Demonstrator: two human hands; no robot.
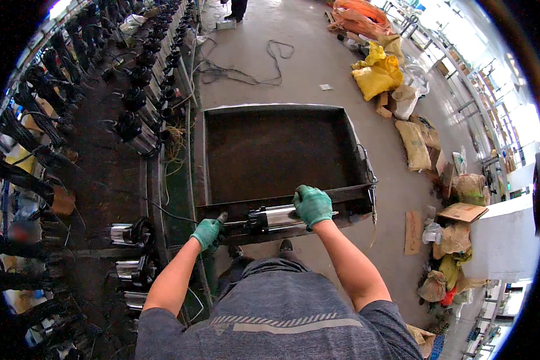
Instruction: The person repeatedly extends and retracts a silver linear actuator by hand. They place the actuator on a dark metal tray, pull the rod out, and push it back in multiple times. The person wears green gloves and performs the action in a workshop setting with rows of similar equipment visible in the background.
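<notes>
Hands gloved in green: right hand [313,206] gripping a silver-and-black metal cylinder [282,215], left hand [207,233] at its left end, hold unclear. It lies along the near edge of a dark rectangular metal tray [276,156], handling apparently unfinished; similar silver units [123,234] sit leftward.

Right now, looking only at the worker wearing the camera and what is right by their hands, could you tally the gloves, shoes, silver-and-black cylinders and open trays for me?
Green gloves: 2, on the left hand and right hand
Dark shoes: 2
Silver-and-black cylinder: 1
Open dark tray: 1
Total: 6
</notes>
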